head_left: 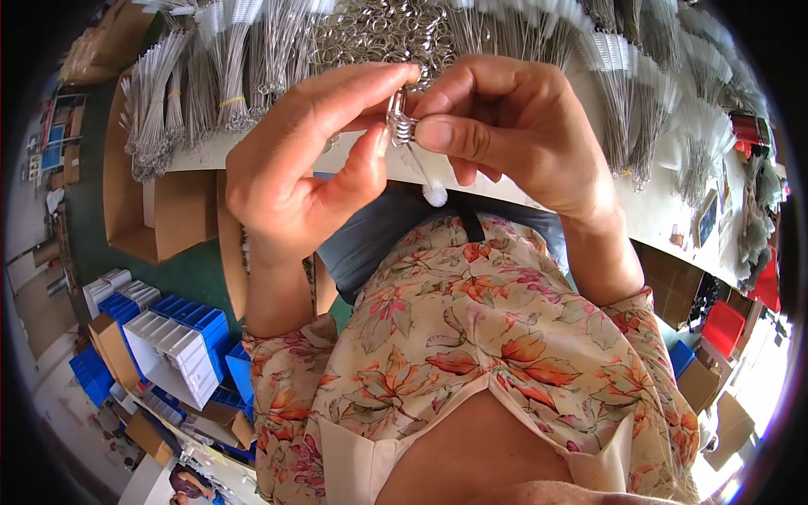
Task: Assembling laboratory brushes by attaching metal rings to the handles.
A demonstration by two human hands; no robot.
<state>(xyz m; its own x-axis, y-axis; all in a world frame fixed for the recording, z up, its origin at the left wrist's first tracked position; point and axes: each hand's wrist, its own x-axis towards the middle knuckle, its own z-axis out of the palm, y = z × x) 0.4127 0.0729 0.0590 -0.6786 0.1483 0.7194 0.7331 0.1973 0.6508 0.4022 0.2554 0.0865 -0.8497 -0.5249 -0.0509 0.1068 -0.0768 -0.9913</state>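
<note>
- Two bare hands meet, fingertips grasping a small cluster of shiny metal loops (401,128) between them.
- The left hand (290,156) grips the cluster between thumb and a fingertip; the right hand (526,126) pinches its other side.
- A thin wire brush (434,195) with a white tuft hangs just below the loops.
- Beyond the hands, a pile of metal rings (374,32) covers part of a white bench (202,155).
- Bundled wire brushes (620,109) lie on both sides of the pile.
- Below and left of the left hand stands a cardboard box (133,227).
</note>
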